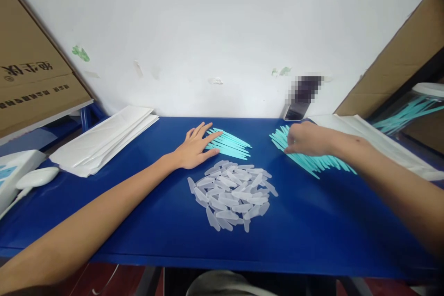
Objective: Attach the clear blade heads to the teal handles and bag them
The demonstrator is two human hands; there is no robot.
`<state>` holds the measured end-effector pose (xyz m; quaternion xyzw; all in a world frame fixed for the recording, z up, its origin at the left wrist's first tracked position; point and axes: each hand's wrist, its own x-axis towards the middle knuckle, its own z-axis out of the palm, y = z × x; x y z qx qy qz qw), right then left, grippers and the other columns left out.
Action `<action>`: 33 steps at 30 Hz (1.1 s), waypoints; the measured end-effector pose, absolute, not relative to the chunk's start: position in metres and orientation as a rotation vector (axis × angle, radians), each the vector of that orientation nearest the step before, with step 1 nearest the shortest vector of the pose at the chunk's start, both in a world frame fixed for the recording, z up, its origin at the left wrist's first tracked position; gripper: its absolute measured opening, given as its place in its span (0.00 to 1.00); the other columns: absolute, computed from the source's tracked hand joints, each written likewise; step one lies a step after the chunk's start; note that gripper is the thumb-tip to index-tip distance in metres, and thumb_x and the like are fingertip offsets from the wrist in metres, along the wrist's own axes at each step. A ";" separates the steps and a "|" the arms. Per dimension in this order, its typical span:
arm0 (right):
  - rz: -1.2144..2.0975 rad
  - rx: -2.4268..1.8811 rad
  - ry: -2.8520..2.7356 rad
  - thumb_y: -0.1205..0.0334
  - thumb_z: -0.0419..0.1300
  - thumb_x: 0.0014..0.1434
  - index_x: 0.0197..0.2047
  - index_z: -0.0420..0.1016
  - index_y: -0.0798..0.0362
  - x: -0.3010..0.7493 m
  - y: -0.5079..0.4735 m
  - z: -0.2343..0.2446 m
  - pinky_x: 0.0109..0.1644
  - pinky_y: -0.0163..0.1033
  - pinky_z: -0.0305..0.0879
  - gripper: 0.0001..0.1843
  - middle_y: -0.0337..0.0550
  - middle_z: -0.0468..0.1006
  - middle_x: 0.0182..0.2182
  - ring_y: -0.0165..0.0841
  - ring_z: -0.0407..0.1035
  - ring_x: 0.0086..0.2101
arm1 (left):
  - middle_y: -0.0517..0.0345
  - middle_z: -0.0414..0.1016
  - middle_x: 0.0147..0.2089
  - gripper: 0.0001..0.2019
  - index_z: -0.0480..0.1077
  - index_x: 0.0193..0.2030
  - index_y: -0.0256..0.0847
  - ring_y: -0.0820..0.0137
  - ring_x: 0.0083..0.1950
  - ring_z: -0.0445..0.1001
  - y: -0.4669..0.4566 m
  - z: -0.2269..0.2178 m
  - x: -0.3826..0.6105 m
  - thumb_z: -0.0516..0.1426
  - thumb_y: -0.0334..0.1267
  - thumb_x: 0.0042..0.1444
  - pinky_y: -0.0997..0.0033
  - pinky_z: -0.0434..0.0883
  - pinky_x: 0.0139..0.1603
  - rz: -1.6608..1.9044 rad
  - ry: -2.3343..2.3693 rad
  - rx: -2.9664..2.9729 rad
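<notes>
My left hand [197,147] lies with its fingers spread over the left end of a small row of turquoise, slender pointed sticks [231,143]. To the right, my right hand [305,138] has its fingers curled together at a larger pile of the same turquoise sticks [321,163]. Whatever the right fingertips may hold is hidden. Between the hands and nearer to me, a heap of translucent white, blade-shaped plastic caps [232,194] covers the middle of the table.
White paper or plastic sheets [107,136] lie on the blue table [166,231] at left. A white spoon-shaped item [38,177] is further left. A phone [300,99] leans on the wall. At right stands a clear jar [412,108] of turquoise sticks; cardboard flanks both sides.
</notes>
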<state>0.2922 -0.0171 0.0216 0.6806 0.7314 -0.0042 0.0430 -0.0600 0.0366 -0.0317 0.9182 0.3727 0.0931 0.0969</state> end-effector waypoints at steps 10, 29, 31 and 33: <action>-0.022 2.139 2.162 0.64 0.65 0.54 0.21 0.76 0.52 0.281 -0.034 0.005 0.27 0.40 0.59 0.11 0.49 0.76 0.22 0.39 0.72 0.25 | 0.50 0.42 0.78 0.32 0.51 0.74 0.56 0.44 0.78 0.36 0.038 -0.036 -0.064 0.44 0.61 0.67 0.33 0.43 0.73 0.393 1.053 2.738; 0.068 2.430 2.208 0.52 0.51 0.67 0.46 0.83 0.55 0.274 -0.065 -0.029 0.38 0.43 0.66 0.22 0.52 0.84 0.34 0.46 0.78 0.36 | 0.45 0.47 0.76 0.31 0.56 0.72 0.51 0.44 0.77 0.39 0.036 -0.037 -0.065 0.43 0.60 0.68 0.35 0.45 0.72 0.402 1.077 2.744; 0.070 2.427 2.205 0.52 0.50 0.67 0.46 0.83 0.55 0.275 -0.068 -0.031 0.38 0.43 0.65 0.22 0.53 0.83 0.33 0.46 0.78 0.36 | 0.46 0.47 0.76 0.31 0.57 0.72 0.51 0.44 0.77 0.40 0.036 -0.037 -0.065 0.44 0.60 0.68 0.34 0.45 0.72 0.412 1.071 2.742; 0.072 2.439 2.197 0.53 0.50 0.67 0.48 0.82 0.55 0.276 -0.069 -0.032 0.38 0.43 0.65 0.22 0.53 0.83 0.33 0.46 0.78 0.36 | 0.47 0.48 0.76 0.30 0.57 0.72 0.52 0.43 0.77 0.40 0.037 -0.038 -0.065 0.44 0.60 0.68 0.34 0.45 0.72 0.427 1.064 2.736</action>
